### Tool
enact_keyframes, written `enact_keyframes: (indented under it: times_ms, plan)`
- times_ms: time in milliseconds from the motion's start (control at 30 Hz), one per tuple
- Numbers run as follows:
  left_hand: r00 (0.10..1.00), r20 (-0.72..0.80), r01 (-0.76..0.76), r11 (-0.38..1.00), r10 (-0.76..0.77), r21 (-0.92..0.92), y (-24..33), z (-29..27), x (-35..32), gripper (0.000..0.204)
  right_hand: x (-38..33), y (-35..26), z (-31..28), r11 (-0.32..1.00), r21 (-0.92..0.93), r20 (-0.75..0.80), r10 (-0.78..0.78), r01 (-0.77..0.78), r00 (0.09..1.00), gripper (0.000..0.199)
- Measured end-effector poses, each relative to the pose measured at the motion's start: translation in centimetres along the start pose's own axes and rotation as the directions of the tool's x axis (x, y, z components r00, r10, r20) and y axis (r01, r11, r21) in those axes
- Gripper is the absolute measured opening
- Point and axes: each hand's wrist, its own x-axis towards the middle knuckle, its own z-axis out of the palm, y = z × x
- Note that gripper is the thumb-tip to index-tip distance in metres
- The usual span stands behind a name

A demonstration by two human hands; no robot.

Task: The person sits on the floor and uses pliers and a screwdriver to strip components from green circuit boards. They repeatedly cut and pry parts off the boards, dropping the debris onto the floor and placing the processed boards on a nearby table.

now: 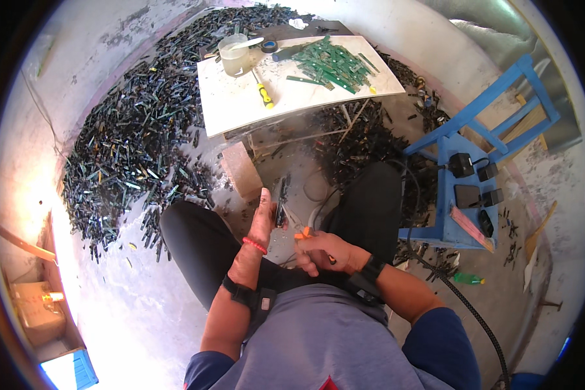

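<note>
My left hand [261, 223], with a red bead bracelet at its wrist, is closed around a narrow black strip [281, 203] that stands upright between my knees. My right hand [325, 250] grips a tool with an orange handle [304, 233]. A thin metal end on it points up toward the black strip. Whether that tip touches the strip I cannot tell, and the tool's exact kind is partly hidden by my fingers. Beyond my hands, a tan block [242, 170] leans by the table's legs.
The low white table [240, 107] bears green circuit-board strips [338, 65], a cloudy tub [234, 58], black tape [270, 45] and a yellow screwdriver [264, 94]. Dark strips [130, 143] heap on the floor. At right stands a blue chair [445, 175] with black adapters; a black cable [458, 296] runs past me.
</note>
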Motion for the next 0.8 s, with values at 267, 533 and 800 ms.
enact_keyframes:
  times_ms: [267, 533, 800]
  plan:
    - [0.992, 0.061, 0.113, 0.988, -0.107, -0.104, 1.5, 1.3, -2.1, 0.064, 1.3, -0.9, 0.6, 0.974, -0.204, -0.184, -0.132, 0.094, 0.974, 0.013]
    - [0.969, -0.164, 0.203, 0.973, -0.183, 0.11, 0.8, 0.5, -1.7, 0.063, 1.2, -3.1, -2.2, -0.264, -0.901, -0.096, -0.653, -0.345, 0.751, 0.016]
    - [0.953, -0.21, 0.238, 0.969, -0.22, 0.064, 0.2, 0.1, -1.1, 0.055, 1.5, -4.8, -2.4, -0.568, -0.739, 0.145, -0.66, -0.363, 0.738, 0.009]
